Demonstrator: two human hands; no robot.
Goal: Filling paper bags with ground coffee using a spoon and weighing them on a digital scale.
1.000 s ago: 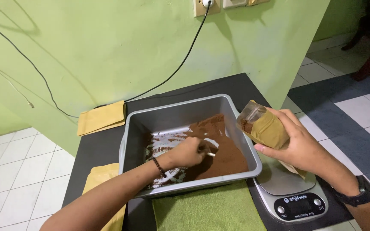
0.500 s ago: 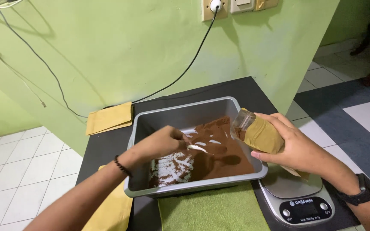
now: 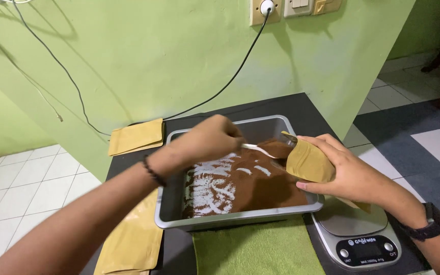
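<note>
Brown powder [image 3: 260, 186] lies heaped in the right half of a grey metal tray [image 3: 165, 214] on the black desk [image 3: 128, 160], with bare streaks scraped through it on the left. The left hand [image 3: 207, 138] reaches across the tray from the near left, its grip closed on a small white spoon [image 3: 258, 149] whose bowl points right toward the open mouth of a tan stand-up pouch [image 3: 306, 163]. The right hand [image 3: 350, 173] wraps that pouch from the right and tilts it over the tray's right rim, mouth touching or just beside the spoon; how much powder the spoon carries cannot be told.

The likely trouble, as a judgement: the pouch mouth is narrow and soft, so a squeeze from the right hand could pinch it shut and send powder off the spoon. Most would fall back into the tray, but a drift rightward could dust the digital scale [image 3: 357, 239] standing near right, just beside the tray.

Room is tight. The green wall stands close behind, a green cloth [image 3: 255, 249] lies at the near edge, flat tan pouches [image 3: 136, 136] lie far left and near left, and a black cable hangs down the wall well apart from the hands.
</note>
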